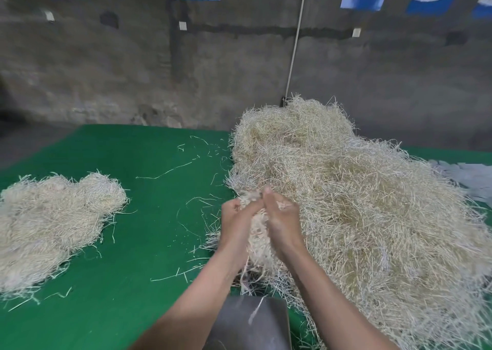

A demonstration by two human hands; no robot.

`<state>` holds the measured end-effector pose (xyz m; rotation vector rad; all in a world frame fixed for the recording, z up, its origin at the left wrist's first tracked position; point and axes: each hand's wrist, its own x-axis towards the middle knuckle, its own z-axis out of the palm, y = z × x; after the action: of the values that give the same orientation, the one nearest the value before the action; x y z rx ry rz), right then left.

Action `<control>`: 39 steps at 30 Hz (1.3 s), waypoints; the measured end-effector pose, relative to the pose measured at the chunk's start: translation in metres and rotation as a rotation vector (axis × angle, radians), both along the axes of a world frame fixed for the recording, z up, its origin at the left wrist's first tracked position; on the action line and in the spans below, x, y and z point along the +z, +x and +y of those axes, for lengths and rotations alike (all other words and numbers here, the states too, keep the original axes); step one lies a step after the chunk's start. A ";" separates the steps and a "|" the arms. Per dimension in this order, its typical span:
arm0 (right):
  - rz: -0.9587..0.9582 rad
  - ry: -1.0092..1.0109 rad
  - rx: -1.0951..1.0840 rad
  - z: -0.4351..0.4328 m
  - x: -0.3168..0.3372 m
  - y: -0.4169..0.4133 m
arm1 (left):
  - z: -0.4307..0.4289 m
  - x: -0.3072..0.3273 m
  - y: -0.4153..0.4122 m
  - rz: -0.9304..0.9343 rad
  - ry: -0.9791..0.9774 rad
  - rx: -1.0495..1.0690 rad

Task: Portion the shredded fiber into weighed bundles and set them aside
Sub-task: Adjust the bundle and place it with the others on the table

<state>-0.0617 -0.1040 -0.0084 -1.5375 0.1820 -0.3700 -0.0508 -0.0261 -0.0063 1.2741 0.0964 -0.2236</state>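
Observation:
A big heap of pale shredded fiber covers the right half of the green table. At its left edge my left hand and my right hand grip one clump of fiber between them, fingers curled into it. The clump hangs down between my wrists, above a grey metal scale pan at the front edge. A smaller, flatter pile of fiber lies apart at the table's left.
Loose strands are scattered over the green surface between the two piles. Grey cloth-like material lies at the far right edge. A dark concrete wall with posters and a white cord stands behind the table.

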 end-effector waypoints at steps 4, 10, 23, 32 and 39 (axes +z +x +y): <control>0.043 0.279 -0.241 -0.017 0.000 0.010 | 0.002 -0.016 -0.007 0.096 -0.180 -0.032; -0.217 -0.561 -0.127 0.011 -0.039 -0.023 | 0.002 -0.007 0.011 0.321 -0.289 0.202; -0.270 -0.536 -0.235 0.020 -0.023 -0.012 | -0.008 -0.005 0.001 0.292 -0.133 0.094; 0.008 -0.197 0.225 0.001 -0.006 -0.004 | 0.001 0.004 0.013 -0.041 0.274 -0.019; -0.068 -0.163 -0.180 -0.019 -0.005 0.009 | 0.006 -0.014 -0.007 0.257 -0.226 -0.171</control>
<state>-0.0525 -0.1225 -0.0130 -1.6716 0.2425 -0.5906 -0.0580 -0.0204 -0.0205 1.0246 0.1774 -0.5311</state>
